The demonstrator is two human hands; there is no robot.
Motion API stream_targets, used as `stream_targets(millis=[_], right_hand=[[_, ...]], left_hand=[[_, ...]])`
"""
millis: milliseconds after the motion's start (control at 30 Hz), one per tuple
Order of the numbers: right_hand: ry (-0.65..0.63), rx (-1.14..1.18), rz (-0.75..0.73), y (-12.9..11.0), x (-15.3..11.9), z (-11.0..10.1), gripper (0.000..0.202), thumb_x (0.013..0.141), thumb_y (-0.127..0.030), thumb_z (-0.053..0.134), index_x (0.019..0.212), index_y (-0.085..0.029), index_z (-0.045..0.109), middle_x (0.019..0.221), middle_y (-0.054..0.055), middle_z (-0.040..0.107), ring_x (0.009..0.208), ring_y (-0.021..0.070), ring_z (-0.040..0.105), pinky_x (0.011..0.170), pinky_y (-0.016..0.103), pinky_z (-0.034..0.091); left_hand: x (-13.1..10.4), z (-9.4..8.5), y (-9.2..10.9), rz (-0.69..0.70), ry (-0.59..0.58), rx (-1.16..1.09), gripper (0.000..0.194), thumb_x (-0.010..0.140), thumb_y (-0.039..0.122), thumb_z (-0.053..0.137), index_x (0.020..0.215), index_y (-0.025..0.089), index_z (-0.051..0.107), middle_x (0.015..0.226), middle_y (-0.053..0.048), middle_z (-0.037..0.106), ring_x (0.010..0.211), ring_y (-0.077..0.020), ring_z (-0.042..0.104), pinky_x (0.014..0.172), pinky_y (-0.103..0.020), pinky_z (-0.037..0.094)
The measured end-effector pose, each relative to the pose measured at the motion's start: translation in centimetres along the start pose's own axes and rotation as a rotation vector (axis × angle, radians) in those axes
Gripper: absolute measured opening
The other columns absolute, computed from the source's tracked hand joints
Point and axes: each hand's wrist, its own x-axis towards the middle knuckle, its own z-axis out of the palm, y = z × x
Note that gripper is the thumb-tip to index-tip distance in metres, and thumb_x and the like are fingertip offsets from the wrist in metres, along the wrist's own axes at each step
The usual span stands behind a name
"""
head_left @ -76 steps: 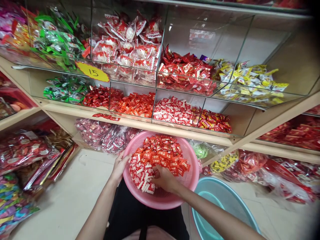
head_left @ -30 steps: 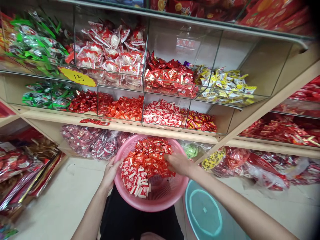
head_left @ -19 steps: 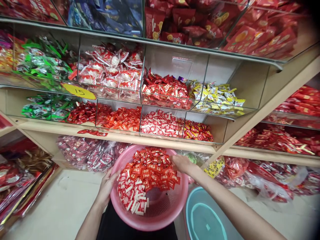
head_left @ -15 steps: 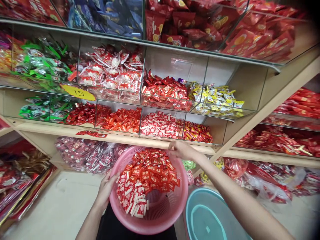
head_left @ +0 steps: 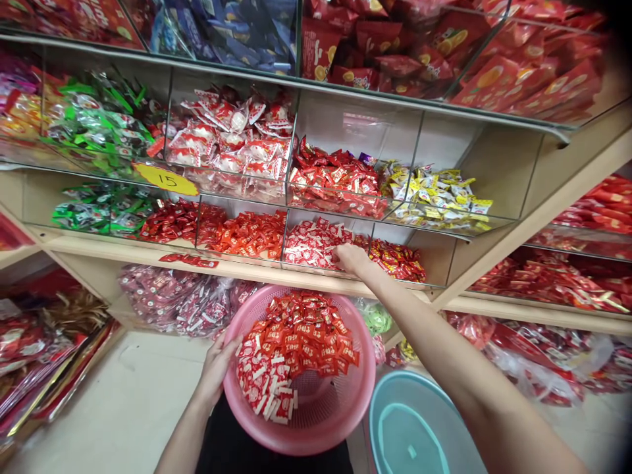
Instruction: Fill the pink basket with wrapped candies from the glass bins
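Observation:
My left hand [head_left: 216, 368] grips the left rim of a pink plastic basket [head_left: 364, 401], its fingers over the edge. Inside the basket lie red wrapped candies [head_left: 309, 339] toward the far side and red-and-white wrapped candies [head_left: 264, 382] at the near left. My right hand [head_left: 351, 259] reaches over the front panel into a shelf bin, at a pile of red-and-white wrapped candies [head_left: 313, 242]. Its fingers are curled down against the pile; the fingertips are partly hidden, and whatever they hold cannot be made out.
A teal tub [head_left: 415, 421] stands right of the basket. Clear-fronted shelf bins hold other candies, among them yellow-and-white ones [head_left: 444, 194]. A yellow price tag [head_left: 166, 179] reads 15. Bagged goods [head_left: 172, 296] lie beneath the wooden shelf edge [head_left: 237, 271].
My right hand has moved from the basket's far rim up and forward into the bin of red-and-white candies. My left hand still holds the basket; the view has shifted slightly.

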Motion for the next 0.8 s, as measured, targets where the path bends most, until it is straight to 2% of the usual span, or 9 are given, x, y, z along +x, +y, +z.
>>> stream_targets(millis=[167,333,400,533,600,667,800], right_hand=[[0.042,-0.026,-0.032,0.2,-0.7,0.2,0.025,0.083,-0.012,0.046,0.1,-0.013,0.064,0.107,0.016,0.063,0.101,0.0262,0.06,0.079,0.032,0.046],[0.111,-0.022,-0.043,1.0,-1.7,-0.2,0.024,0.086,-0.019,0.043,0.103,-0.014,0.059,0.11,0.015,0.061,0.095,0.026,0.061,0.074,0.031,0.045],[0.177,0.013,-0.043,1.3,-2.3,-0.7,0.023,0.086,-0.022,0.042,0.101,-0.015,0.058,0.109,0.014,0.061,0.094,0.0252,0.061,0.072,0.03,0.044],[0.405,0.226,-0.11,0.9,-4.7,-1.8,0.012,0.082,-0.022,0.047,0.086,-0.017,0.057,0.096,0.009,0.063,0.083,0.0196,0.059,0.068,0.027,0.041],[0.454,0.418,-0.192,-0.3,-6.4,-1.7,0.008,0.08,-0.021,0.048,0.08,-0.017,0.055,0.085,0.005,0.062,0.071,0.0152,0.056,0.064,0.025,0.039],[0.394,0.671,-0.268,-2.2,-8.2,-0.6,0.006,0.078,-0.022,0.048,0.076,-0.018,0.052,0.074,0.001,0.06,0.06,0.0117,0.051,0.057,0.023,0.037],[0.031,1.131,-0.304,-6.8,-10.6,4.9,0.003,0.072,-0.022,0.051,0.071,-0.019,0.049,0.058,-0.005,0.052,0.049,0.0087,0.045,0.047,0.019,0.034]], left_hand=[[0.0,-0.1,0.0,0.002,-0.004,0.002,0.061,0.065,0.031,0.072,0.122,0.021,0.054,0.092,-0.004,0.072,0.081,-0.0218,0.067,0.074,-0.031,0.05],[-0.1,0.2,0.1,0.009,0.01,-0.009,0.062,0.061,0.034,0.075,0.118,0.017,0.057,0.09,-0.007,0.072,0.077,-0.0223,0.067,0.074,-0.033,0.049],[-0.2,0.3,0.1,0.041,-0.007,-0.003,0.062,0.061,0.034,0.075,0.119,0.018,0.057,0.092,-0.006,0.072,0.078,-0.0223,0.067,0.074,-0.032,0.049],[-0.2,0.3,-0.1,0.053,-0.018,-0.014,0.063,0.063,0.038,0.073,0.12,0.017,0.056,0.096,-0.008,0.071,0.082,-0.0233,0.066,0.074,-0.032,0.049],[-0.2,0.3,-0.2,0.061,-0.028,-0.016,0.064,0.064,0.038,0.073,0.122,0.016,0.055,0.096,-0.008,0.071,0.082,-0.0233,0.066,0.075,-0.033,0.049],[-0.2,0.2,-0.3,0.072,-0.033,-0.015,0.064,0.065,0.038,0.073,0.122,0.016,0.055,0.095,-0.008,0.071,0.081,-0.0231,0.066,0.076,-0.034,0.048],[-0.1,0.1,-0.4,0.088,-0.032,-0.013,0.064,0.064,0.039,0.073,0.121,0.016,0.056,0.096,-0.008,0.071,0.083,-0.0235,0.066,0.078,-0.034,0.048]])
